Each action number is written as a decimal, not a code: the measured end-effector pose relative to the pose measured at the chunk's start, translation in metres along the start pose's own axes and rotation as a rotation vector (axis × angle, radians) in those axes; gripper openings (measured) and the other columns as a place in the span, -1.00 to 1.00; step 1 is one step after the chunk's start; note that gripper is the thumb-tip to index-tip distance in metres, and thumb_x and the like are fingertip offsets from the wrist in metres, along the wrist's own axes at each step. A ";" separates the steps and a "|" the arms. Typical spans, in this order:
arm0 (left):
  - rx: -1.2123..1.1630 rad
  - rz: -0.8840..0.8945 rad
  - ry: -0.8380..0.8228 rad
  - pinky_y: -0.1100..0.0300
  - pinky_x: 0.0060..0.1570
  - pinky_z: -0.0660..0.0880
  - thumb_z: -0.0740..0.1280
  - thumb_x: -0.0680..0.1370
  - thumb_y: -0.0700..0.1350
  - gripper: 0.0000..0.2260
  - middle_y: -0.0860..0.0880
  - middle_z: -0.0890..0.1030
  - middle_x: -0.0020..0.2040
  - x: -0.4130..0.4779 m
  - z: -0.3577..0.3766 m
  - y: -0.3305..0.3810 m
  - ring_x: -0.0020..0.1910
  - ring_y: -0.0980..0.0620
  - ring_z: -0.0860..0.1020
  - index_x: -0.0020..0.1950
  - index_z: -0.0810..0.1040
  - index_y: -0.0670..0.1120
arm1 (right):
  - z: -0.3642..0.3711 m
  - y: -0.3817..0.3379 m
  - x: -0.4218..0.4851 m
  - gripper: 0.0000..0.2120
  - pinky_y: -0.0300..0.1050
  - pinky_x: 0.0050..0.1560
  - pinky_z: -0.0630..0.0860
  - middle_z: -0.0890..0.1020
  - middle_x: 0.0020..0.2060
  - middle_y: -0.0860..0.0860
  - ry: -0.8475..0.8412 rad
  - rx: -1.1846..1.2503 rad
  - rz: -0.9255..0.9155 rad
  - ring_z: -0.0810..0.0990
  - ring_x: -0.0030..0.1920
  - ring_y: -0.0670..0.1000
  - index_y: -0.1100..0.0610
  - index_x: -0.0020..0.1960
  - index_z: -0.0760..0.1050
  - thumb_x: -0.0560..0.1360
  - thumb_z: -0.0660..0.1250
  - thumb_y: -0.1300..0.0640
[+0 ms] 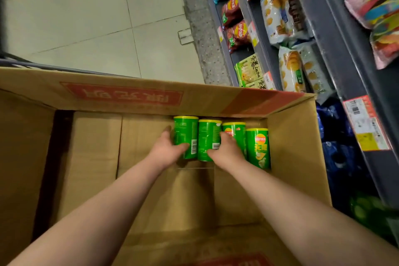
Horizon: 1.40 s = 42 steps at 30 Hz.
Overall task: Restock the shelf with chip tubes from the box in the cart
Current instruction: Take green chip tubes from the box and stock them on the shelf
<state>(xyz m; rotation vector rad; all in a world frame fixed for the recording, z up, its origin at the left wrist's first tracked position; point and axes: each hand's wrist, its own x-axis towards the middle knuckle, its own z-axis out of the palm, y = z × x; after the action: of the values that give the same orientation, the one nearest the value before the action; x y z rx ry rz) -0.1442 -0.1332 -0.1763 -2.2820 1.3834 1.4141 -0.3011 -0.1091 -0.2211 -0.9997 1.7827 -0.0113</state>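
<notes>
Four green, yellow-lidded cylindrical chip tubes [258, 147], frame centre, ranked along the far wall of the brown cardboard box [298, 147]; left hand [166, 149] clasps the leftmost, right hand [228, 150] a middle one, seemingly for paired lifting.

Pale floor tiles [86, 17] fill ten o'clock, a speckled grey strip [201, 28] borders them at twelve o'clock with a small rectangular plate [185, 36] beside it, and red chip bags [232, 9], green snack packs [249, 72], pale cracker bags [273, 15] and a pink bag [375, 6] crowd one to two o'clock, with dark blue bags [336, 153] at four.
</notes>
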 end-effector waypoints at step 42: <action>-0.366 0.150 -0.075 0.08 -0.04 0.56 0.51 0.39 -0.01 -0.52 -0.11 0.59 0.06 -0.107 -0.027 -0.055 -0.02 -0.08 0.60 0.20 0.41 -0.11 | 0.037 -0.008 -0.145 -0.30 -0.06 0.17 0.50 0.56 0.11 0.05 0.109 0.575 -0.009 0.56 0.09 0.04 0.15 0.37 0.23 0.36 0.52 0.14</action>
<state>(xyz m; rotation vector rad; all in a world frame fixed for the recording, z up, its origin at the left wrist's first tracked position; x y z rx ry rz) -0.1008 -0.0479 -0.0985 -2.3385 1.3964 1.9208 -0.2519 -0.0074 -0.1224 -0.5952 1.7249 -0.5617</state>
